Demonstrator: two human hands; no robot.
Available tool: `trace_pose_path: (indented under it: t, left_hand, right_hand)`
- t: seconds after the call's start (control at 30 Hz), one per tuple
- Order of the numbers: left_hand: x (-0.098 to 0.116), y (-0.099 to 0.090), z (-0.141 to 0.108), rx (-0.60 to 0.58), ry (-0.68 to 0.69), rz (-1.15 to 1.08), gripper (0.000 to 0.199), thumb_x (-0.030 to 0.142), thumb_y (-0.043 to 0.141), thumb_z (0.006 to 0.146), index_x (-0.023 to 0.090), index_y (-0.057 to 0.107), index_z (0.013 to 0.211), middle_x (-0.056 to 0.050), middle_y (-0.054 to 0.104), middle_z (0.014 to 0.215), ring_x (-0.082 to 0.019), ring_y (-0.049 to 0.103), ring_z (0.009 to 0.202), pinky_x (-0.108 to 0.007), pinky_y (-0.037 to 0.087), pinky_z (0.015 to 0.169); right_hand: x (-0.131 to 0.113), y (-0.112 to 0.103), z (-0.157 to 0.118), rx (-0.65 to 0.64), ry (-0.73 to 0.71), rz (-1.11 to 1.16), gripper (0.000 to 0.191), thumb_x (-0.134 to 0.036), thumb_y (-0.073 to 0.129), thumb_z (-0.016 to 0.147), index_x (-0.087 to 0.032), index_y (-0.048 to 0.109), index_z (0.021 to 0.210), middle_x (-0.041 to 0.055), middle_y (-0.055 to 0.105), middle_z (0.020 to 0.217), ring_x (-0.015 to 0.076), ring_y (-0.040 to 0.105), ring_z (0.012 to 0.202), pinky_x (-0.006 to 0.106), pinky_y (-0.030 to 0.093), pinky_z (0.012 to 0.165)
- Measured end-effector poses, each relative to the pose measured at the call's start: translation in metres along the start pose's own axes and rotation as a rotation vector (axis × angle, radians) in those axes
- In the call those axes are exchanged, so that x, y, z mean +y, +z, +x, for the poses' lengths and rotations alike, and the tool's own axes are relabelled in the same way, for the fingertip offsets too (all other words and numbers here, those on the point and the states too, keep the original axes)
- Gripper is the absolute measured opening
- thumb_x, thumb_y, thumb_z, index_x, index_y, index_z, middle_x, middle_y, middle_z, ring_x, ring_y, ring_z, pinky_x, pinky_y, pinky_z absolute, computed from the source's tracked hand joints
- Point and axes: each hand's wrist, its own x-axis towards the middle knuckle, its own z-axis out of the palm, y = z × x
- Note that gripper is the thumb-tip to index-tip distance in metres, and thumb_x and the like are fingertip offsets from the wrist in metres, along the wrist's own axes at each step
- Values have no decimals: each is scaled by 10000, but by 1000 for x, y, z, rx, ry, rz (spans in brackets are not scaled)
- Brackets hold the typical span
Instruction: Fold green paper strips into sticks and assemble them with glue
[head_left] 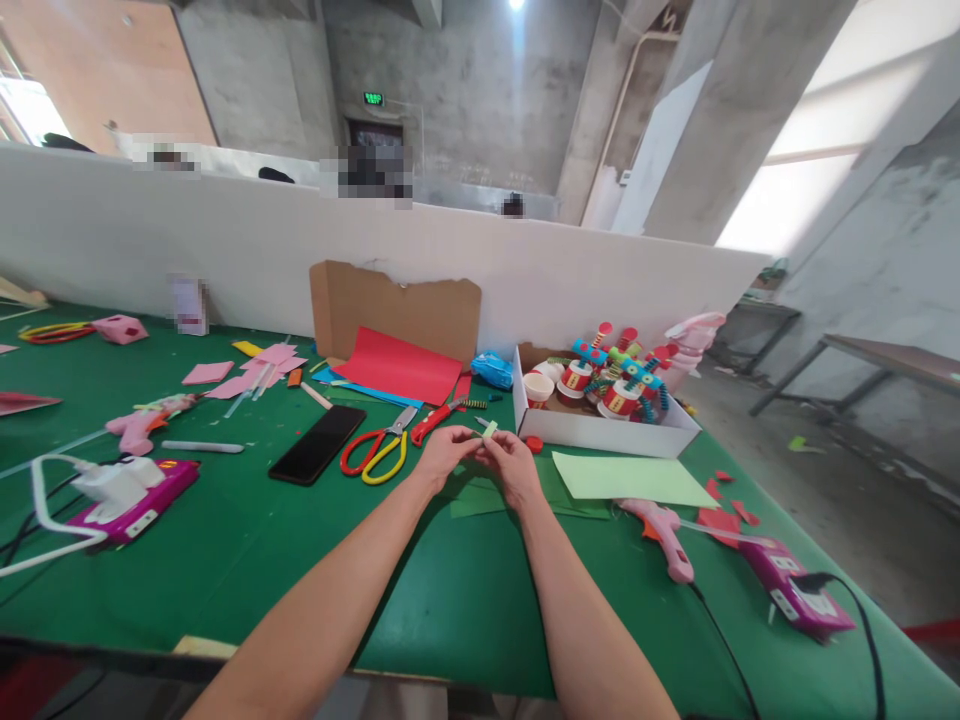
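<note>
A small pale green paper piece [490, 430] sticks up from between my fingertips over the middle of the green table [457, 610]. My left hand [450, 457] pinches it from one side, and my right hand [510, 464] closes on it from the other. Below my hands lie dark green paper sheets [480, 500]. Scissors with one red and one yellow handle [384, 446] rest left of my left hand, and a red-handled cutter [433, 420] lies just beyond it. A red round cap [534, 444] sits beside my right hand.
A white box [615, 432] holds paper cups and colourful paper figures. A light green sheet [630, 478], a pink glue gun [664, 535] and a purple power strip [795, 588] lie at right. Leftward are a black phone [317, 445], another glue gun [146, 425] and another power strip [139, 505].
</note>
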Motion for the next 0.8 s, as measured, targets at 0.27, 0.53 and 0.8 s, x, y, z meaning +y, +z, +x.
trace_pose_path:
  t: [0.27,0.53,0.8]
  left_hand:
    - [3,3,-2,18,-44,-126,403,438,826,464,145,631,659,4,619,616,-107,556,565,-247,450,582]
    - [3,2,-2,42,-62,-109,375,431,801,561,134,667,746,-15,634,651,-81,535,548,-213,400,545]
    - [-2,6,-2,17,-55,-102,291,294,821,532,132,680,728,-8,651,634,-89,536,546,-224,395,562]
  right_hand:
    - [0,3,-2,-37,21,44,320,-289,848,501,-146,638,697,-3,667,645,116,644,608,247,549,669]
    - [2,3,2,127,-5,74,275,-244,834,479,-179,627,648,-25,655,588,130,635,597,259,542,638]
    - [4,4,1,85,-66,47,249,-252,817,494,-177,672,682,-25,679,627,113,603,592,258,520,660]
